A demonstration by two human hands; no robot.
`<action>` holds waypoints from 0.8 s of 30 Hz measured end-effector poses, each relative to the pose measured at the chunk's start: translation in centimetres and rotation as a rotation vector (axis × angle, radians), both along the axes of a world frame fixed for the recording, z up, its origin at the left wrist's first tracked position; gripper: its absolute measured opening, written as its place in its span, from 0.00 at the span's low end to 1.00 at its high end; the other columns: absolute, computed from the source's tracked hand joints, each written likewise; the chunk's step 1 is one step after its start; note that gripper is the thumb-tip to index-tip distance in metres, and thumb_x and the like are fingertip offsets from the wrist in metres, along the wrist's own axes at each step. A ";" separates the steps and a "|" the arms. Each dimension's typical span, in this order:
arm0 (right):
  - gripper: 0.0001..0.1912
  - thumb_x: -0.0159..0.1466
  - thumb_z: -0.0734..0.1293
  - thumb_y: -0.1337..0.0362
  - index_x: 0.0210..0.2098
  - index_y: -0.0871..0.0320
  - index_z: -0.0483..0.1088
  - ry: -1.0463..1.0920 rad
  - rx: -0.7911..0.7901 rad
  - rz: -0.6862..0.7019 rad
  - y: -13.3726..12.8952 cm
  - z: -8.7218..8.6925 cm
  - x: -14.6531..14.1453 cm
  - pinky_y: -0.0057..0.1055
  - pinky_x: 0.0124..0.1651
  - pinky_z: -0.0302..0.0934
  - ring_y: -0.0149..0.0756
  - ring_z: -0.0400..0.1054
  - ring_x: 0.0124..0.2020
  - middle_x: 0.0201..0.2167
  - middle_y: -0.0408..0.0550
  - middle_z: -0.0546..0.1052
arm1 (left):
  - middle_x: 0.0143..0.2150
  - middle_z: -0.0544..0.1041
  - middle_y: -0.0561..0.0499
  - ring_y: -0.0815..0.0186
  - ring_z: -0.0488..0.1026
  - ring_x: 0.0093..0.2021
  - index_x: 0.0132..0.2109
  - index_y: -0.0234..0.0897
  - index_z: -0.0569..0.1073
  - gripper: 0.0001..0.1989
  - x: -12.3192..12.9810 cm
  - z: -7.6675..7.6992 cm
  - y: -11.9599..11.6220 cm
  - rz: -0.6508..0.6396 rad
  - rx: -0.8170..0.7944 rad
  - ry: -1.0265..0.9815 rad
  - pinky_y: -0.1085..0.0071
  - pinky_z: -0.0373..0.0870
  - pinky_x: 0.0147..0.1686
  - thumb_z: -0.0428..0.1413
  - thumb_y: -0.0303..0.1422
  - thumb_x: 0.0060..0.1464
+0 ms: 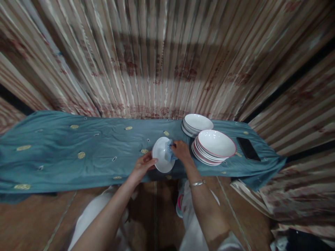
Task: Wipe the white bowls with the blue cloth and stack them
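Observation:
A white bowl (pixel 160 161) is tilted above the near middle of the cloth-covered table. My left hand (pixel 143 165) grips its left rim, thumb over the edge. Pinched in my right hand (pixel 180 150) is a light blue cloth (pixel 170 150), which lies against the bowl's inner right side. To the right of my right hand stands a stack of red-rimmed white bowls (pixel 216 143). Behind that stack is another pile of white dishes (pixel 198 122).
A teal patterned cloth (pixel 99 146) covers the long table. Near its right end lies a black phone (pixel 248 149). Pleated striped curtains (pixel 162 69) hang behind and at the sides. A tiled brown floor shows below the front edge.

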State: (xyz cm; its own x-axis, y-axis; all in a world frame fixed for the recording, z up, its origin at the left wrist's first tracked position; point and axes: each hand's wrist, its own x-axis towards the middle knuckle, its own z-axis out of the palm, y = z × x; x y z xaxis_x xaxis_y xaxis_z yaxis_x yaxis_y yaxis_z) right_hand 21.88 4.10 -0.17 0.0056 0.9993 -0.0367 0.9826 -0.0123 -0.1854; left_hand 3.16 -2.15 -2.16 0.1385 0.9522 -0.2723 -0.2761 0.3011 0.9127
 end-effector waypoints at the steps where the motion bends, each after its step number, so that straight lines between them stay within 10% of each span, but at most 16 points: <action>1: 0.16 0.66 0.58 0.64 0.46 0.60 0.74 -0.004 -0.023 0.006 0.0 0.0 0.2 0.33 0.48 0.62 0.43 0.73 0.47 0.45 0.56 0.78 | 0.40 0.81 0.44 0.54 0.78 0.41 0.47 0.33 0.75 0.33 0.0 -0.1 0.0 0.002 -0.002 -0.003 0.58 0.75 0.42 0.70 0.43 0.31; 13: 0.15 0.67 0.61 0.64 0.50 0.63 0.68 0.018 0.234 0.033 -1.6 -1.6 0.0 0.36 0.45 0.65 0.44 0.75 0.41 0.39 0.60 0.79 | 0.36 0.80 0.47 0.58 0.77 0.38 0.58 0.35 0.69 0.42 0.1 0.9 -0.4 0.051 -0.008 -0.035 0.61 0.76 0.39 0.70 0.39 0.33; 24: 0.16 0.67 0.57 0.71 0.52 0.65 0.67 0.146 0.354 0.373 -2.4 -2.1 -1.5 0.40 0.60 0.59 0.45 0.60 0.61 0.64 0.64 0.60 | 0.35 0.81 0.49 0.59 0.77 0.37 0.63 0.40 0.64 0.46 0.1 -0.3 0.1 0.051 0.003 -0.064 0.61 0.77 0.39 0.69 0.40 0.35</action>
